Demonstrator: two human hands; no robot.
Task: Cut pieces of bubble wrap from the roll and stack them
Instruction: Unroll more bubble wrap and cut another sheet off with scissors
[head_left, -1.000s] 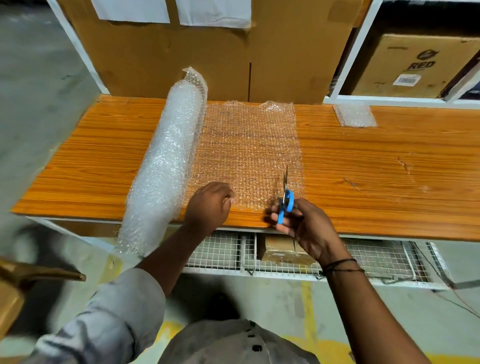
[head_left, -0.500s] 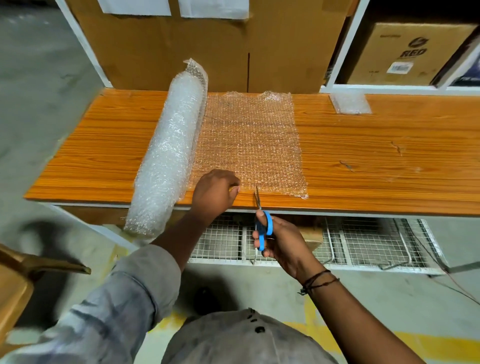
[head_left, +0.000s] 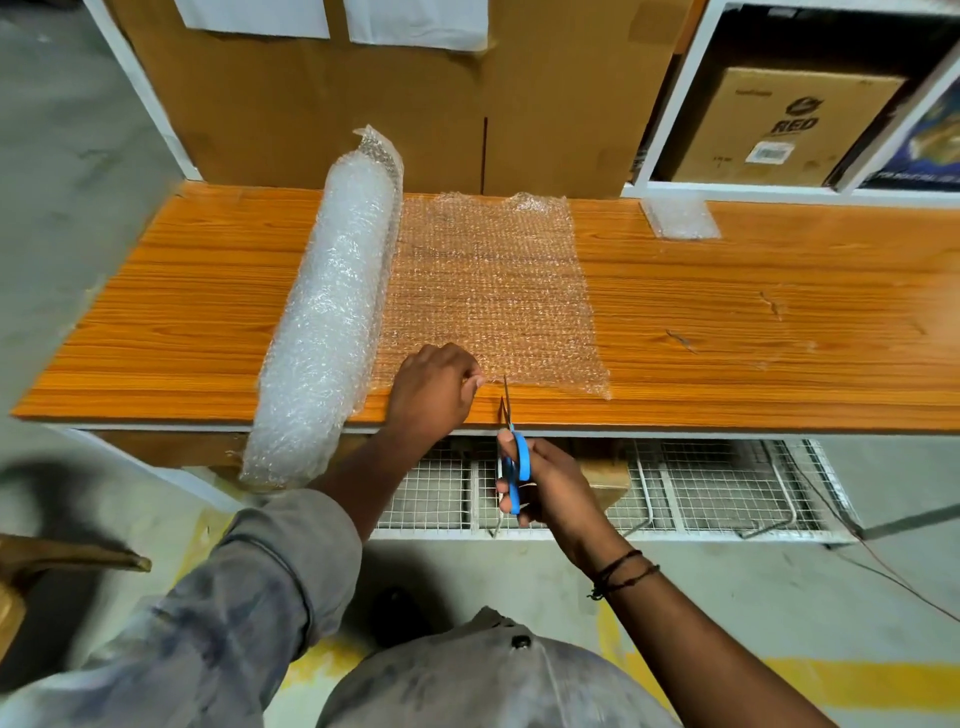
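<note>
Fingers of the right hand (head_left: 553, 486) are curling round the blue scissors (head_left: 515, 460), whose blades are standing slightly apart at the sheet's (head_left: 488, 291) near edge. The left hand (head_left: 434, 395), fingers curled, is holding that edge down. The sheet is lying unrolled beside the roll (head_left: 332, 322) on the table (head_left: 727, 312).

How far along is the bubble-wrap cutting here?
Done: one small clear bubble-wrap piece lies far right on the orange wooden table. In hand: the left hand holds the near edge of the unrolled bubble-wrap sheet; the right hand grips blue-handled scissors, blades at that edge. Left: the cut across, then stacking.
</note>
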